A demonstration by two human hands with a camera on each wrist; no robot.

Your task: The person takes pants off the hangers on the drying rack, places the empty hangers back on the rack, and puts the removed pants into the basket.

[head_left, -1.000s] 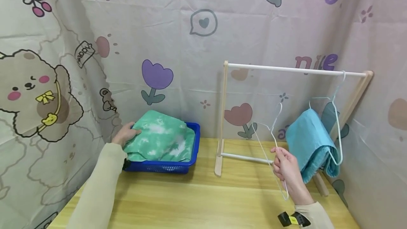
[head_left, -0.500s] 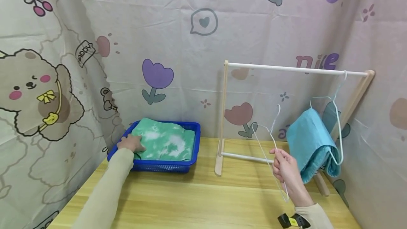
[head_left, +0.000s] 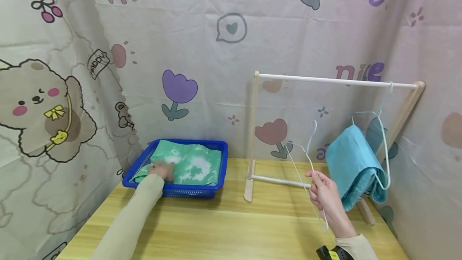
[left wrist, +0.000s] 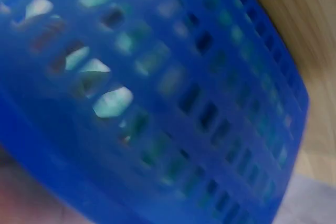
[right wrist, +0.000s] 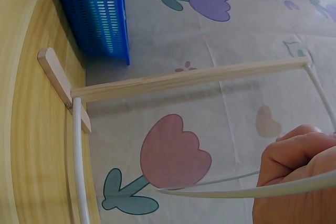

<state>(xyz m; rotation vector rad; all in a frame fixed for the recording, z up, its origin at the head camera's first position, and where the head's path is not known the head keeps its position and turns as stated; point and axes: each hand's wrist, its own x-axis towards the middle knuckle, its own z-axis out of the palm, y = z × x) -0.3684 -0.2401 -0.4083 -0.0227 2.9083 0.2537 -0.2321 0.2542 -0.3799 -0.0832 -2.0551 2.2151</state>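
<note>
Best to hold the white hanger (right wrist: 220,194) steady in the curled fingers of the right hand (head_left: 325,196) — and to gather the green cloth (head_left: 198,163), lying inside the blue basket (head_left: 191,191), by one edge. Cannot tell — too blurred — whether gripping with the left hand (head_left: 162,170).

We see a yellow wood-grain tabletop (head_left: 223,230), with a perforated blue plastic basket (head_left: 191,192) standing toward its back left and, near it on the right, a white-railed clothes rack (head_left: 254,131) whose pale wooden feet (head_left: 248,189) rest on the surface
</note>
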